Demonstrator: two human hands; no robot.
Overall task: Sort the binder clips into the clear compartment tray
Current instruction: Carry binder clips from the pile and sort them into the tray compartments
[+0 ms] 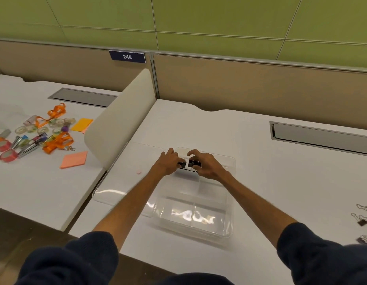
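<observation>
Both hands are working side by side over the far end of the clear compartment tray (230,231). The left hand (168,163) is curling its fingers round a black binder clip (181,165), and the right hand (207,166) is gripping a second black clip (193,163) just beside the first. Whether the two clips are touching the tray floor cannot be told. Dark sleeves (71,262) are covering both upper arms at the near edge of the view. The tray is sitting on a white desk (281,182) straight ahead of the person, and its near compartments are catching glare from the light. A loose pile of binder clips (363,219) is lying on the desk at the far right, well apart from the tray and partly cut off by the edge of the view. A flat clear lid (119,182) is lying against the tray's left side, and a small pink round object (139,172) is resting on it near the left wrist. A beige curved divider (121,124) is standing between this desk and the neighbouring one, where orange lanyards (57,140), tape rolls (6,151) and orange sticky-note pads (74,159) are lying scattered. Farther back, a grey cable slot (322,136) is running along the desk, and a blue plate reading 248 (127,56) is hanging on the tan partition (240,85) below a green wall (199,17).
</observation>
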